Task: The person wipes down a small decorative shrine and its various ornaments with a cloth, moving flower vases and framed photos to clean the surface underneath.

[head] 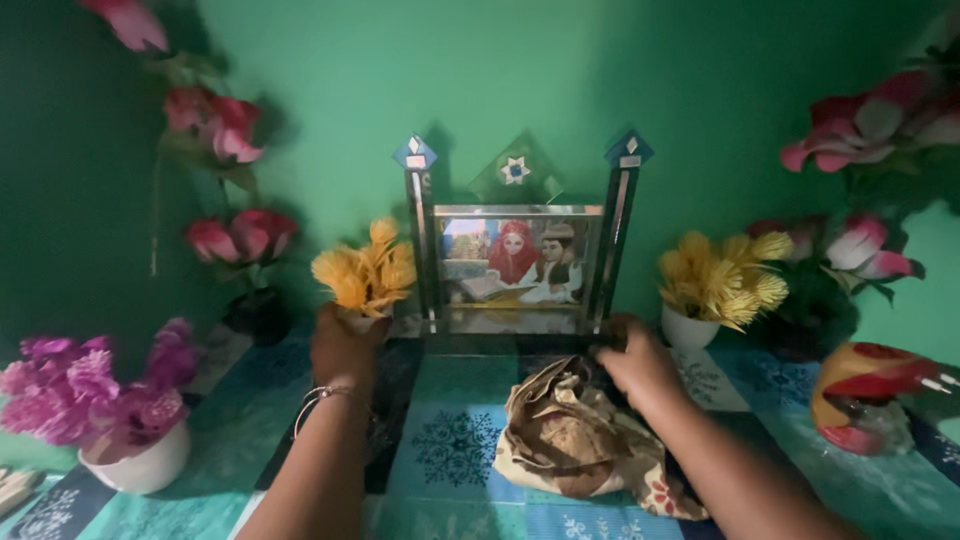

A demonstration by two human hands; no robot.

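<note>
**Both hands at the back of the desk, either side of the frame**

My left hand (342, 350) is wrapped around the small white pot of yellow flowers (367, 272) near the back edge of the desk (455, 445), just left of the mirrored picture frame (517, 262). My grip there looks clamped on the pot, though the back of my hand hides the fingers. My right hand (640, 365) presses down on the crumpled patterned cloth (580, 440), which lies in the middle of the desk, its far end touching the foot of the frame; that grip is curled into the fabric, closed on it as far as I can see.

Risks, as I judge them: the frame stands upright on a narrow base between my two hands, so a nudge from either wrist, or the cloth snagging its foot, could tip it. The pot is top-heavy with blooms and could topple if my hold slips. A second yellow bunch in a white pot (722, 285) stands close by my right hand, and the red-and-yellow ornament (865, 395) sits near the right edge.
</note>
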